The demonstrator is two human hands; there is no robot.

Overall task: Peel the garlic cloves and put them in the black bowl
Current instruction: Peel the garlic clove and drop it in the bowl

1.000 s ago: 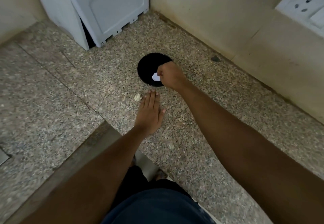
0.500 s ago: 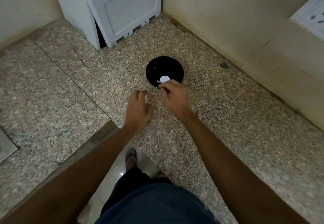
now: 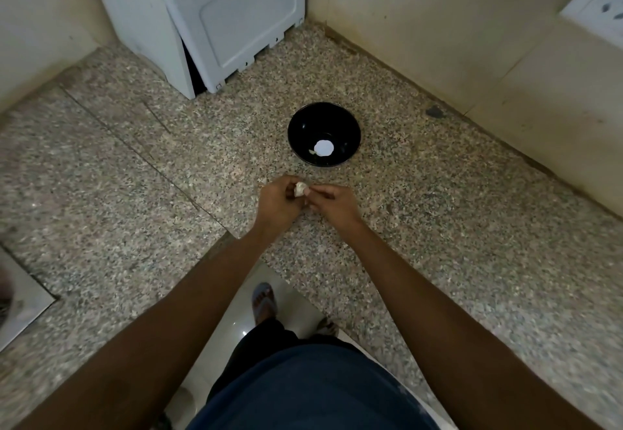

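The black bowl (image 3: 350,126) stands on the speckled granite counter, with a white round patch (image 3: 323,148) and a small pale clove piece (image 3: 312,152) at its bottom. In front of the bowl, a short way from its near rim, my left hand (image 3: 278,202) holds a papery white garlic clove (image 3: 300,189) at its fingertips. My right hand (image 3: 332,202) meets it from the right, its fingertips pinching the same clove. Both hands hover just above the counter.
A white plastic appliance (image 3: 215,15) stands in the back corner, left of the bowl. Beige walls close the back and right side, with a wall socket (image 3: 603,15) at top right. A steel sink edge (image 3: 23,301) shows at left. The counter's inner corner (image 3: 232,234) lies under my forearms.
My right hand has drawn back from the bowl to meet the left. My left hand has picked the garlic clove up from the counter, and both hands now hold it.
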